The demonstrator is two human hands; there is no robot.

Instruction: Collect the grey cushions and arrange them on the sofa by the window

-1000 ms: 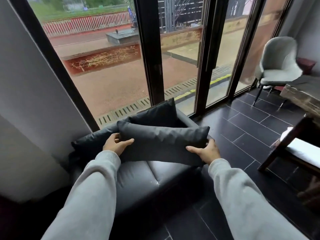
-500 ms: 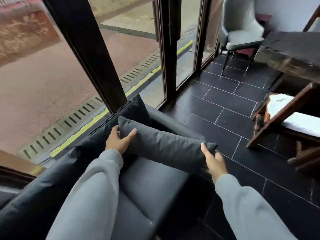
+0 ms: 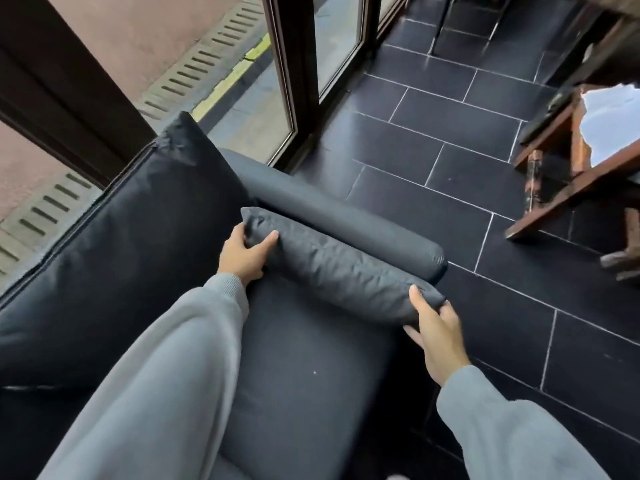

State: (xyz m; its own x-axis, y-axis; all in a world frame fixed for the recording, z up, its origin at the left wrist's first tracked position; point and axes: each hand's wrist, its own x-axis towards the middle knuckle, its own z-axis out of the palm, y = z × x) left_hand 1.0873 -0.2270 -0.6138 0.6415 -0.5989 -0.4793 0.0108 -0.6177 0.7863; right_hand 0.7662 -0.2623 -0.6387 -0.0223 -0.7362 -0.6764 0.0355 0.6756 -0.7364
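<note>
A dark grey cushion (image 3: 341, 271) stands on edge on the sofa seat (image 3: 304, 368), leaning along the sofa's right armrest (image 3: 346, 216). My left hand (image 3: 244, 256) grips its far end, thumb on top. My right hand (image 3: 436, 329) holds its near end, thumb over the corner and fingers underneath. A larger dark grey cushion (image 3: 138, 237) leans against the sofa back by the window (image 3: 145, 57). Grey sleeves cover both my arms.
Dark tiled floor (image 3: 450, 140) spreads to the right of the sofa. A wooden bench or table frame (image 3: 568, 188) with something white on it stands at the far right. Dark window frames (image 3: 298, 74) rise behind the sofa.
The cushion has come down from in front of the back cushion onto the seat, against the right armrest. Both hands kept hold of its ends. My view tilted downward and closer.
</note>
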